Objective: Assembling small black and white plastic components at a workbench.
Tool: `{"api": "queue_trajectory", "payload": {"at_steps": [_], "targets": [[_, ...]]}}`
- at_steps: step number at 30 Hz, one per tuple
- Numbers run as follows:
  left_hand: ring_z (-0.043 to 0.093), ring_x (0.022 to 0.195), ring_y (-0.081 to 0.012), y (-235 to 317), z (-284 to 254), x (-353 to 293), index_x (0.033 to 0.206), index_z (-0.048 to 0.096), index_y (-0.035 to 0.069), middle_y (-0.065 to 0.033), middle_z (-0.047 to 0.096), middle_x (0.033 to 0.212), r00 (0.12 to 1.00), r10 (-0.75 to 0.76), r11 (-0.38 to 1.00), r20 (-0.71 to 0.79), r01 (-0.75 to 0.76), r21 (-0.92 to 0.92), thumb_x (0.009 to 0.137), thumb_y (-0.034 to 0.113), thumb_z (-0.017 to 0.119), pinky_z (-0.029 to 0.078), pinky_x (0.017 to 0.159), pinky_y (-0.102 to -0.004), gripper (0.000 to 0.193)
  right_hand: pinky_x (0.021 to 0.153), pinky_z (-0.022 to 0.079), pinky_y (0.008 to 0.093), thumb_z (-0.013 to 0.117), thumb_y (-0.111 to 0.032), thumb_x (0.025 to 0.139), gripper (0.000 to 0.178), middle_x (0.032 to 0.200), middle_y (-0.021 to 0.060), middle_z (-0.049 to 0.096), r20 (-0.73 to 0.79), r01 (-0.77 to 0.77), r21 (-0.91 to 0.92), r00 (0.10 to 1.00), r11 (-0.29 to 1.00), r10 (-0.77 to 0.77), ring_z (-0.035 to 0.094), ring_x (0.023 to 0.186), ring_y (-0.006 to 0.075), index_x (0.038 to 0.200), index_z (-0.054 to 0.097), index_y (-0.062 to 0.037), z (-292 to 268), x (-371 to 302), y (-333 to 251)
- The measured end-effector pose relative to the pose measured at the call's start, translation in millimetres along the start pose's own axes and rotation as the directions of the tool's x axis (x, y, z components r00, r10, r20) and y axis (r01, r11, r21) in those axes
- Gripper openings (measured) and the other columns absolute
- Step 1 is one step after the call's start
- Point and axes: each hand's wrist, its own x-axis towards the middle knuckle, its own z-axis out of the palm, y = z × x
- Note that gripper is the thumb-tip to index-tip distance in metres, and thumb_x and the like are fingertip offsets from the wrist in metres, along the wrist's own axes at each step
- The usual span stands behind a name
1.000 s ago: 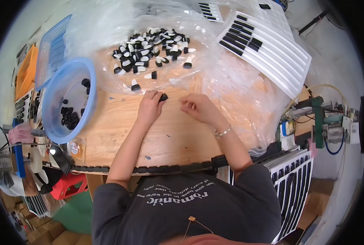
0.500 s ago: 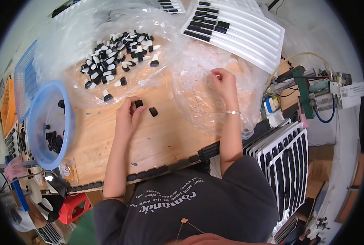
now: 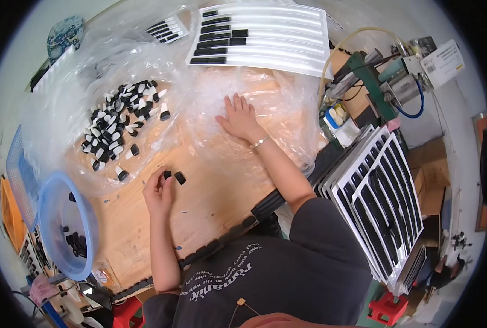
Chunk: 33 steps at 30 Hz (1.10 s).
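Observation:
A small black cap (image 3: 167, 174) is pinched between the thumb and fingers of my left hand (image 3: 157, 192), low over the wooden table. A second black cap (image 3: 180, 177) lies on the wood just right of those fingertips. My right hand (image 3: 240, 119) is spread palm down on a clear plastic bag (image 3: 227, 87) that holds pale, translucent small pieces, too blurred to name. Left of it, on another plastic sheet, lies a heap of black caps with white inserts (image 3: 109, 131); a few of them sit apart from the heap.
A blue basin (image 3: 92, 235) with loose black caps stands at the left, beside a blue basket (image 3: 20, 175). A white ridged tray (image 3: 287, 44) with black pieces lies at the back. At the right are a green-framed machine (image 3: 372, 82) and stacked white trays (image 3: 358, 218).
The view has turned, so the table things appear shifted. My right hand has gone from raised, curled fingers to spread fingers on the bag. My left hand keeps its cap.

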Motion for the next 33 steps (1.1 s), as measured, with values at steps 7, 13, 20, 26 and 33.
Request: {"api": "queue_trajectory", "payload": {"at_steps": [7, 13, 20, 26, 33], "targets": [[0.044, 0.073, -0.0052, 7.7, 0.9, 0.7, 0.111, 0.058, -0.002, 0.0024, 0.051, 0.082, 0.998, -0.055, 0.997, 0.004, 0.055, 0.046, 0.084, -0.002, 0.059, 0.038, 0.068, -0.0167, 0.027, 0.097, 0.033, 0.0551, 0.05, -0.037, 0.087, 0.047, 0.129, 0.0194, 0.047, -0.183, 0.077, 0.045, 0.981, 0.996, -0.067, 0.04, 0.121, 0.042, 0.125, 0.05, -0.0103, -37.7, -21.4, 24.3], [0.049, 0.077, -0.0063, 0.1, -5.9, 3.4, 0.113, 0.058, -0.001, 0.0005, 0.055, 0.087, 1.0, -0.022, 0.998, -0.001, 0.022, 0.062, 0.085, 0.001, 0.06, 0.041, 0.071, -0.0184, 0.028, 0.075, 0.048, 0.0458, 0.053, -0.015, 0.08, 0.017, 0.094, 0.0185, 0.061, -0.222, -0.211, 0.11, 0.947, 0.971, 0.231, 0.058, 0.089, 0.0389, 0.091, 0.06, -0.0032, -70.4, -92.1, 61.2], [0.049, 0.077, -0.0062, 6.9, -1.3, 0.2, 0.115, 0.058, -0.001, -0.0003, 0.055, 0.087, 1.0, -0.01, 0.999, 0.025, 0.009, 0.036, 0.087, 0.0, 0.057, 0.041, 0.07, -0.0182, 0.028, 0.074, 0.05, 0.0438, 0.052, -0.006, 0.078, 0.013, 0.098, 0.0178, 0.059, -0.621, -0.452, 0.104, 0.666, 0.886, 0.413, 0.057, 0.087, 0.0371, 0.088, 0.061, -0.0029, -87.4, -148.7, 105.1], [0.048, 0.075, -0.0064, 6.4, -5.3, -3.6, 0.114, 0.059, -0.001, 0.0005, 0.054, 0.086, 1.0, 0.0, 0.998, 0.024, -0.002, 0.065, 0.085, 0.0, 0.06, 0.041, 0.069, -0.0186, 0.029, 0.074, 0.053, 0.0424, 0.052, -0.007, 0.08, 0.018, 0.096, 0.0171, 0.062, -0.385, -0.701, -0.099, 0.682, 0.706, 0.623, 0.059, 0.087, 0.0372, 0.09, 0.066, -0.0034, -63.6, -147.5, 134.4], [0.057, 0.086, -0.012, 10.5, -0.1, -0.8, 0.114, 0.058, 0.0, -0.0043, 0.06, 0.093, 0.996, 0.042, 0.999, -0.081, -0.044, -0.028, 0.075, -0.008, 0.063, 0.045, 0.076, -0.0234, 0.04, 0.062, 0.049, 0.0352, 0.063, -0.004, 0.076, 0.014, 0.076, 0.0149, 0.063, -0.55, -0.264, 0.317, 0.731, 0.911, 0.403, 0.063, 0.069, 0.0258, 0.09, 0.064, -0.0007, -95.7, -131.1, 84.1]]}}
